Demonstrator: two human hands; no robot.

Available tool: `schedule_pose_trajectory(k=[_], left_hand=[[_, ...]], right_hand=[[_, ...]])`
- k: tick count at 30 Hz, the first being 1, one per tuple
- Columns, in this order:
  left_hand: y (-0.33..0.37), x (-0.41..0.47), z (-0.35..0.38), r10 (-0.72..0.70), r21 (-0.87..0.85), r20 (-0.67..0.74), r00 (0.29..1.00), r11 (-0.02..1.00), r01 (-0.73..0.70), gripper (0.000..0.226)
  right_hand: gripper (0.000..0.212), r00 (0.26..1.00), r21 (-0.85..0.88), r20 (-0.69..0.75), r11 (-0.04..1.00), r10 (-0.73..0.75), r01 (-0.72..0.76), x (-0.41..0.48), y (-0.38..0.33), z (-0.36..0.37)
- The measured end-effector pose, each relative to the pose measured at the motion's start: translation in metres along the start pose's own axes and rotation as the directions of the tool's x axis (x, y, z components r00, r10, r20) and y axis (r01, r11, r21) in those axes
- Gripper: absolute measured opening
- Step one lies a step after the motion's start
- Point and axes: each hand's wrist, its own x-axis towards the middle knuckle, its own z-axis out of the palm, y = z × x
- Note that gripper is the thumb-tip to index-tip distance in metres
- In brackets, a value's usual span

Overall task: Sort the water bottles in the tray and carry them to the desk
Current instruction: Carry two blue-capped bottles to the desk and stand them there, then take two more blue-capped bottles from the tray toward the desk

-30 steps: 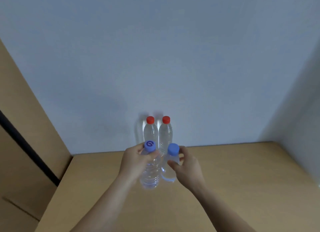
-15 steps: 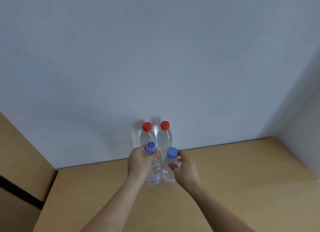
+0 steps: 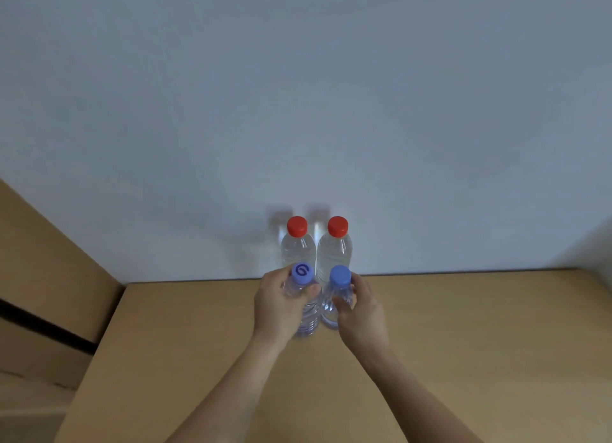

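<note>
Two red-capped bottles, the left one [image 3: 298, 248] and the right one [image 3: 334, 250], are already stood upright at the far edge of the desk [image 3: 463, 343], side by side and close against the wall [image 3: 298, 94]. Just in front of them, a second pair is being brought into place. A bottle with a logo on its purple-blue cap [image 3: 302, 301] is gripped in the left hand [image 3: 280, 305], the fingers wrapped around its shoulder and the thumb laid across just under the cap. A plain blue-capped bottle [image 3: 332, 301] is gripped in the right hand [image 3: 361, 310], the fingers closed around its neck and upper body. Both held bottles are kept upright, side by side and nearly touching, lined up near the red pair so that a two-by-two block is formed. Whether their bases are resting on the desk or held just above it cannot be told.

No tray is seen here, so the sorting and carrying are judged to be done for these four bottles: reds at the back, blues in front. The task is judged close to finished. What appears to be left is the release of the two blue-capped bottles, once they are seated firmly. Whether more bottles are waiting elsewhere cannot be told.
</note>
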Motion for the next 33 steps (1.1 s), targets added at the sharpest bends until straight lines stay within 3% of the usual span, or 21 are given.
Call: schedule_pose_trajectory(k=[7, 11, 14, 17, 21, 25, 28, 33], left_hand=[[-0.011, 0.001, -0.005, 0.047, 0.014, 0.086, 0.995, 0.999, -0.048, 0.031], [-0.005, 0.0, -0.011, 0.086, 0.006, 0.202, 0.976, 0.996, -0.089, 0.02], [-0.005, -0.002, -0.02, 0.045, -0.011, 0.216, 0.975, 0.999, -0.044, 0.049], [-0.003, -0.008, -0.029, 0.04, -0.025, 0.141, 0.989, 0.999, -0.037, 0.061], [0.023, -0.027, -0.035, 0.193, -0.15, 0.059, 0.979, 0.972, -0.183, 0.037], [0.064, -0.056, -0.028, 0.323, -0.208, 0.248, 0.913, 0.939, -0.276, 0.007], [0.079, -0.083, -0.012, 0.376, -0.216, 0.412, 0.83, 0.925, -0.312, 0.01], [0.107, -0.144, 0.031, 0.408, -0.25, 0.516, 0.753, 0.913, -0.324, 0.018]], right_hand=[[0.044, 1.0, -0.039, 0.013, 0.999, 0.018, -0.017, -0.005, -0.003, 0.004], [0.069, 0.993, -0.056, 0.051, 0.993, 0.102, -0.099, -0.021, -0.012, 0.0], [0.076, 0.987, -0.032, 0.001, 0.986, 0.161, -0.161, -0.04, -0.02, -0.007], [0.066, 0.972, 0.036, -0.133, 0.981, 0.193, -0.19, -0.055, -0.022, -0.017], [0.034, 0.93, 0.212, -0.281, 0.961, 0.236, -0.179, -0.078, -0.026, -0.043], [0.01, 0.901, 0.367, -0.358, 0.924, 0.244, -0.105, -0.103, -0.036, -0.08], [0.009, 0.878, 0.416, -0.419, 0.908, 0.233, -0.043, -0.127, -0.037, -0.111], [0.01, 0.814, 0.446, -0.532, 0.895, 0.234, 0.035, -0.187, -0.024, -0.176]])
